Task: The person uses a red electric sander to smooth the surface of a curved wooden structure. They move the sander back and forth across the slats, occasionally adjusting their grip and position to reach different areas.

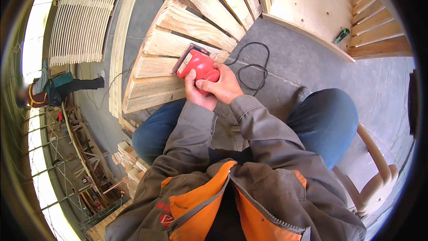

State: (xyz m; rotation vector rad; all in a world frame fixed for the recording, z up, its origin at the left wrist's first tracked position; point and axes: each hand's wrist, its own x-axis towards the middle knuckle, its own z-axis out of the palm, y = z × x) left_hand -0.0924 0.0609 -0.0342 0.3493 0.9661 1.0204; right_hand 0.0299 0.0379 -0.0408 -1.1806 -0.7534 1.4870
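Note:
A red power sander (199, 66) rests against a curved panel of wooden slats (187, 26), tilted so its flat dark pad faces the slats. Both of my hands hold it. My left hand (199, 94) grips the near left side of the body, thumb up along it. From the right, my right hand (226, 82) wraps the rear of the body, its thumb lying across the top. The fingers under the tool are hidden. A black power cord (266, 69) loops over the floor just right of the sander.
A wooden box-like piece (312, 6) with slatted side stands at the upper right, a green-handled tool (341, 36) on it. Stacked wood offcuts (130, 158) lie by my left knee. A slatted panel (84, 15) and another person (58, 87) are farther left. A beige chair (376, 174) stands at right.

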